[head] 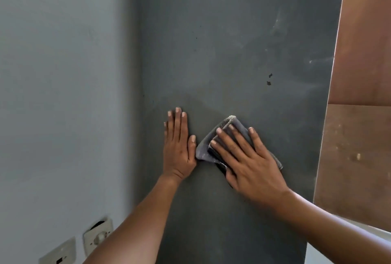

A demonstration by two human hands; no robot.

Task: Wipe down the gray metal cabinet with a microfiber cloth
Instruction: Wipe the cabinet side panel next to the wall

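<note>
- Gray metal cabinet [232, 41]: its upright side panel is filling the centre of the view.
- Microfiber cloth [213, 138]: folded, lying flat against the panel's lower middle.
- Right hand [243, 158]: pressing the cloth with spread, straight fingers, not clenching it.
- Left hand [178, 143]: resting flat and empty on the panel, just beside the cloth.
- Progress: pale dust smears [279, 22] and dark specks [269, 79] are remaining upper right; wiping is judged partly done.
- Surroundings: a pale wall [63, 73] with wall sockets [97, 236] is standing left; a brown wooden panel [359, 94] is standing right.
</note>
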